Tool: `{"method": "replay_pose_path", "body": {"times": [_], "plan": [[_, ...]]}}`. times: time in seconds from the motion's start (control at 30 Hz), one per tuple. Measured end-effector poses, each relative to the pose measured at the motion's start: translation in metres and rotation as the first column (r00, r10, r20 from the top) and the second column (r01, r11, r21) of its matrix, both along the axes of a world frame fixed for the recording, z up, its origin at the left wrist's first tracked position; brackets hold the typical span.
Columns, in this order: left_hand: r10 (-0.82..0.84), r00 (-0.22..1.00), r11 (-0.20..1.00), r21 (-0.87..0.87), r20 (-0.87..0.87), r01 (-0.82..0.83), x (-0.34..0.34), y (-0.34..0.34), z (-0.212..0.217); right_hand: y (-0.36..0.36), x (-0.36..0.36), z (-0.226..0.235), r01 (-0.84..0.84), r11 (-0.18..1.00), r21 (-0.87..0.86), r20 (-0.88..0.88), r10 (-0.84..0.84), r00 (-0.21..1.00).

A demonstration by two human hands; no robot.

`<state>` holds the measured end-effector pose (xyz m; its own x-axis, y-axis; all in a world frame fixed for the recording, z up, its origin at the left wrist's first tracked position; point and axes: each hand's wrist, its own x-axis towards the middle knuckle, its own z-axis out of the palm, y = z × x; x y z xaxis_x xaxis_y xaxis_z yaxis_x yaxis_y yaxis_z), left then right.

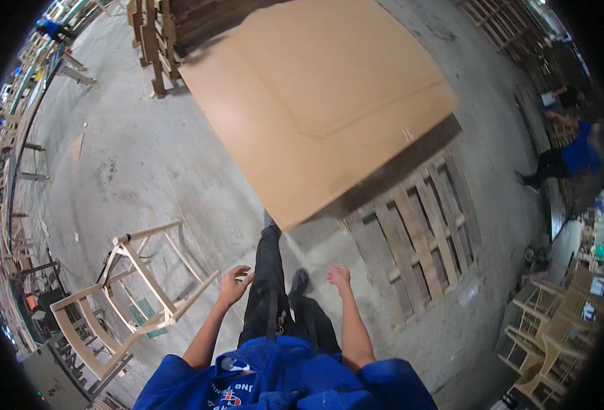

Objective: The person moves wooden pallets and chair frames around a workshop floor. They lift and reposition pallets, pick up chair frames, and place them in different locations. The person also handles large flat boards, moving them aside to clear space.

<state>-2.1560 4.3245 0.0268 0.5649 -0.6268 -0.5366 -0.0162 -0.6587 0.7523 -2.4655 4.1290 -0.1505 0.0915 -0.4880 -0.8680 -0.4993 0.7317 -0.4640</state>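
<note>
My left hand (235,285) hangs in front of my left thigh, holding nothing, its fingers loosely bent and apart. My right hand (339,277) is out on the other side of my legs, also without anything in it, fingers slightly curled. Just ahead of my forward foot lies a large brown cardboard sheet (329,82), raised above the floor; what supports it is mostly hidden. Neither hand touches it. Beyond my right hand a slatted wooden pallet (418,239) lies on the floor. A pale wooden chair frame (135,273) stands to the left of my left hand.
Brown wooden pieces (153,44) stand behind the sheet at the far left. A person in a blue shirt (580,152) is at the right. Several wooden chair frames (554,328) are grouped at lower right. A long work line (25,130) runs along the left, beside a grey box (54,379).
</note>
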Motion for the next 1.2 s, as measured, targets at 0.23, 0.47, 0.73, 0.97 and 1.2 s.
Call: {"method": "replay_pose_path", "body": {"times": [0.23,0.47,0.73,0.97,1.2], "plan": [[0.507,0.785,0.862,0.216,-0.357,-0.459,0.120,-0.106,-0.168,-0.076,0.135,-0.079,0.047,0.995,0.084,0.055,-0.051,0.997],[0.654,0.662,0.756,0.318,-0.366,-0.572,0.188,-0.190,-0.371,-0.094,0.200,-0.234,0.216,0.976,-0.033,-0.325,-0.215,0.921],[0.691,0.604,0.722,0.343,-0.397,-0.600,0.166,-0.212,-0.456,-0.127,0.209,-0.251,0.397,0.918,-0.010,0.068,-0.395,0.916],[0.534,0.826,0.796,0.436,-0.179,-0.420,0.145,-0.254,-0.372,-0.132,0.216,-0.207,0.504,0.863,0.036,0.081,-0.505,0.859],[0.164,0.987,0.928,0.338,0.001,-0.155,0.101,-0.188,-0.330,-0.137,0.162,-0.234,0.001,1.000,0.000,-0.144,-0.001,0.990]]}}
